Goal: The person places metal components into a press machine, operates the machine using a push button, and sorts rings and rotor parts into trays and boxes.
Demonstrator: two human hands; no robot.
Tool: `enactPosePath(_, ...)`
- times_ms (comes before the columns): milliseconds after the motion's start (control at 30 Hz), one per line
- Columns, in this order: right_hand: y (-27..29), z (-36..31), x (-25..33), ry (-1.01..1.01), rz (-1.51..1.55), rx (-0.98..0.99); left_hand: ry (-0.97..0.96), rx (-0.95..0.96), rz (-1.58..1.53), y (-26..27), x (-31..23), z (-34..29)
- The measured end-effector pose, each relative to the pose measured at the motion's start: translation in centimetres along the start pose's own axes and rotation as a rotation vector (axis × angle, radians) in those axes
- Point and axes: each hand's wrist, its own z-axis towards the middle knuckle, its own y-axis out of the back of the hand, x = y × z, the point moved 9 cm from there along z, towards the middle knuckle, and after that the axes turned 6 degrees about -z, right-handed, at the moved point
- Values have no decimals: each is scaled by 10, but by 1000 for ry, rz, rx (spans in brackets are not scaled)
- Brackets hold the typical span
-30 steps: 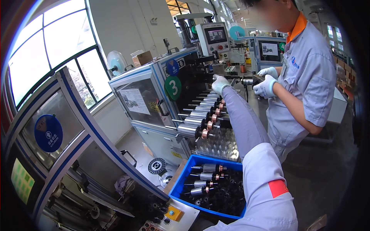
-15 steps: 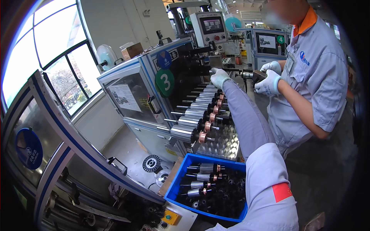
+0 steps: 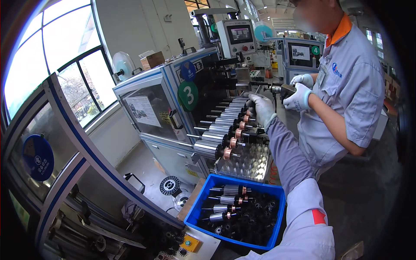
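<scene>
My right hand (image 3: 260,110), in a pale grey glove, reaches out on a long grey sleeve to a slanted row of motor armatures (image 3: 221,138) with copper ends, lying side by side on a machine's feed rack. Its fingers curl around the shaft end of one armature near the far end of the row. Below my arm stands a blue bin (image 3: 193,213) holding three armatures and several black fan-shaped parts. My left hand is out of view.
A co-worker in a grey uniform stands at the right, both gloved hands (image 3: 298,93) on a dark part. The enclosed machine (image 3: 151,108) with a green round sign is to the left. A perforated metal tray (image 3: 252,161) lies under the rack. Screens stand behind.
My view has swung a little to the left and down. My right hand has stayed at the far end of the armature row, closing on a shaft end.
</scene>
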Motion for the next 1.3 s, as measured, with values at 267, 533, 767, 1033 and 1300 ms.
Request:
enactPosePath(267,-33,-5,9,54,-229,46,-71,6,105,-8,12,-3)
enactPosePath(533,-7,-88,77,210,-412,552,-126,57,92,-4,-2,4)
enactPosePath(767,-30,-140,17,-7,-56,319,-180,-124,82,8,-8,-4)
enactPosePath(1033,-55,-70,20,-3,-331,183,-233,-250,93,11,-16,-10)
enactPosePath(1300,-66,0,18,-56,-759,218,-363,-96,341,-30,10,-22)
